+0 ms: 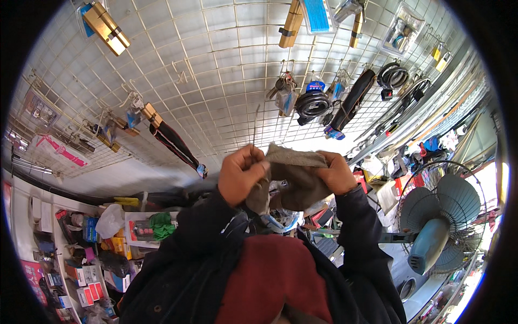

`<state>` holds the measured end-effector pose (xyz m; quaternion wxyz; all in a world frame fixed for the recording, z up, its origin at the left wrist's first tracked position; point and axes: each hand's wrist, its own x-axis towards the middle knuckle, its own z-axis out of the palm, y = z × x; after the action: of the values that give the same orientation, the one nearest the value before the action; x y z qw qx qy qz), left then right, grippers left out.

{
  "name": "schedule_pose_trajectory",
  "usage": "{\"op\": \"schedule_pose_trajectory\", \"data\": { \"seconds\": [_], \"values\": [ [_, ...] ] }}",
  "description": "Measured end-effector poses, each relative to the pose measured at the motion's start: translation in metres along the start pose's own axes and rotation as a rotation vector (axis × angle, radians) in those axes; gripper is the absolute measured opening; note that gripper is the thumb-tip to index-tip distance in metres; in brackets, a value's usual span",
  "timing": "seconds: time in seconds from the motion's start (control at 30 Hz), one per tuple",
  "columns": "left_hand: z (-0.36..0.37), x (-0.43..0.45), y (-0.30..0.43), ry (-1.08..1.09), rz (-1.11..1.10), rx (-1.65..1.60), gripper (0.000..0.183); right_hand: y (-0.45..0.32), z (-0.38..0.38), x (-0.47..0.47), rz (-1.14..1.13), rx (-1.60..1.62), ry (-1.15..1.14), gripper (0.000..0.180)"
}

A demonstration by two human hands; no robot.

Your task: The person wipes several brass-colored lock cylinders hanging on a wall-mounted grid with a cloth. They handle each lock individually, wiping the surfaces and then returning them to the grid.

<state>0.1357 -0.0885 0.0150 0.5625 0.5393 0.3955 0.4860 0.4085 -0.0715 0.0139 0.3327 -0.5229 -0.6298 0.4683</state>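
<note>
A greyish-brown cloth [301, 188] is stretched between my two hands at chest height, its upper edge folded over and its lower part hanging down. My right hand [338, 174] grips the cloth at its right end. The fingers of my left hand [243, 174] are pinched together around a thin dark rod [255, 125], perhaps a wire, which points up and away from me. Part of the cloth also hangs beside and beneath the left hand. Its contact with those fingers is partly hidden.
Ahead, a wire grid [226, 81] carries brass lock cylinders [106, 28], coiled cable locks [312, 104] and padlocks [443, 60]. An electric fan [441, 220] in a wire cage stands at my right. Shelves at left hold boxes [91, 293], a plastic bag [110, 220] and a green cloth [162, 226].
</note>
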Motion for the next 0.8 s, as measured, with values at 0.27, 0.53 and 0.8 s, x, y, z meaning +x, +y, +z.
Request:
{"op": "schedule_pose_trajectory", "data": {
  "seconds": [0.27, 0.53, 0.8],
  "values": [
    [-0.008, 0.025, -0.007, -0.054, -0.041, 0.070, 0.007, 0.045, 0.016, -0.030, 0.140, 1.011, -0.236, 0.045],
    [0.018, -0.006, -0.016, -0.145, -0.129, 0.044, 0.030, 0.035, 0.028, -0.041, -0.054, 1.362, -0.158, 0.076],
    [0.043, -0.012, -0.028, -0.276, 0.016, -0.240, 0.077, -0.025, 0.031, -0.047, -0.685, 0.216, 0.339, 0.023]
  ]
}}
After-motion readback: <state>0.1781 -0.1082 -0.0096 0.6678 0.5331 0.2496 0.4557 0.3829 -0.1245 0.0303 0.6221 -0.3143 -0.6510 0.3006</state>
